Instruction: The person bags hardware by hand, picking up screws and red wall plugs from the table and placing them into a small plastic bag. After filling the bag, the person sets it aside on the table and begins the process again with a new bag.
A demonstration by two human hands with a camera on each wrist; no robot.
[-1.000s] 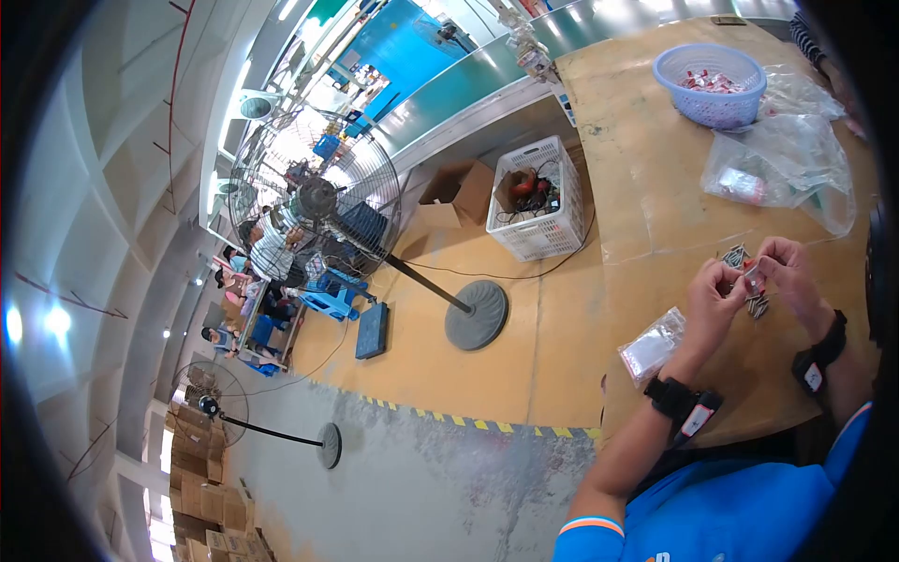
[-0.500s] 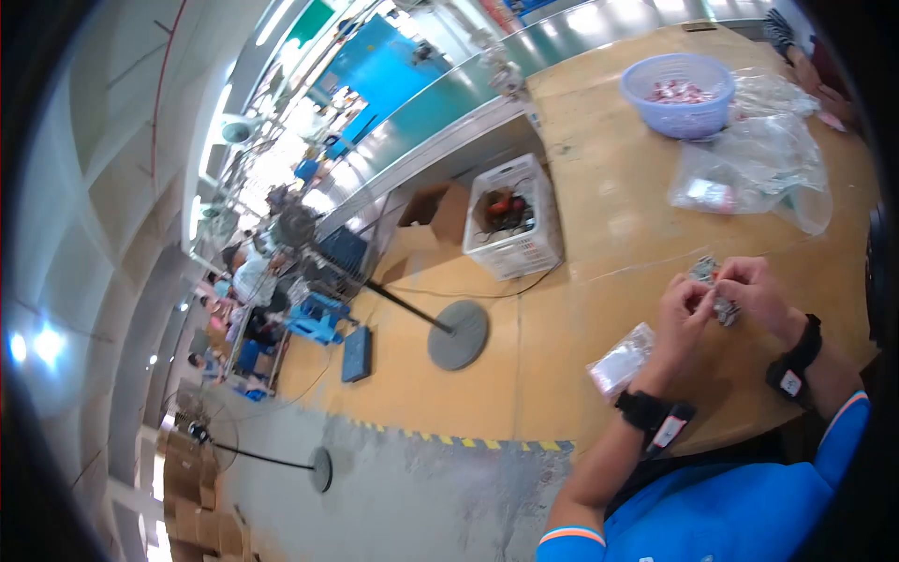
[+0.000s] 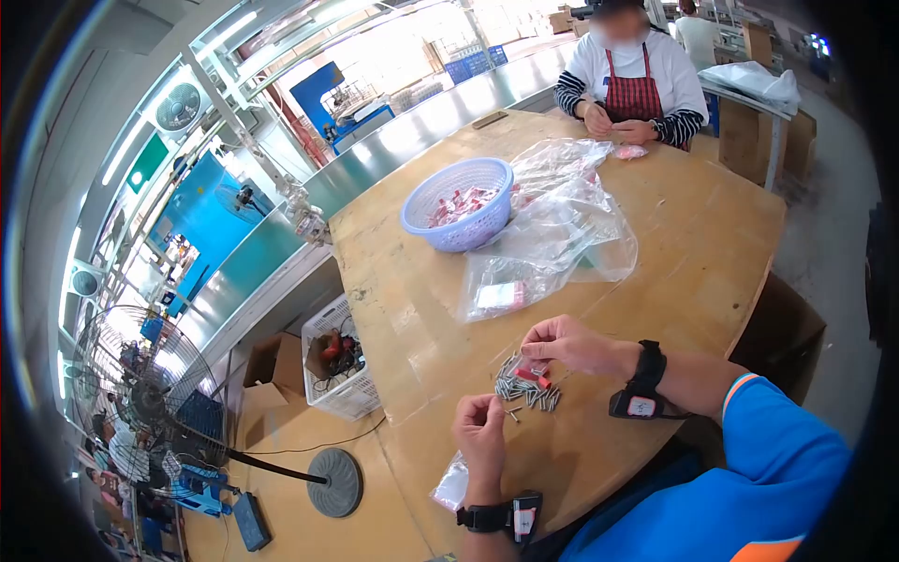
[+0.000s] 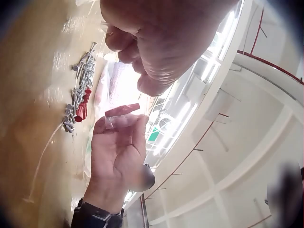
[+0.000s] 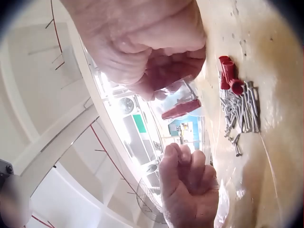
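My right hand [image 3: 582, 347] pinches the edge of a small clear plastic bag [image 4: 127, 121]. Inside it show a red plastic plug [image 5: 181, 109] and a screw [image 5: 190, 90]. To the left, apart from the bag, my left hand [image 3: 479, 438] has its thumb pressed to curled fingers; a small, blurred pale tip, seemingly a screw, pokes out between them in the left wrist view. Below both hands lies a heap of grey metal screws [image 3: 513, 388] on the table [image 3: 674, 281], with several red plugs [image 5: 229, 71] on it. One loose screw [image 3: 514, 413] lies near my left fingertips.
A flat pack of clear bags [image 3: 451, 483] lies by my left wrist. Farther off are a large clear plastic bag [image 3: 571, 248] and a lilac basket [image 3: 468, 234] of red-and-white packets. Across the table sits a person [image 3: 646, 94] in an apron. A fan [image 3: 334, 482] stands left.
The head view has swung right, bringing the person opposite into view. My hands, close together at the bag before, are now apart; the left is at the near side of the screws.
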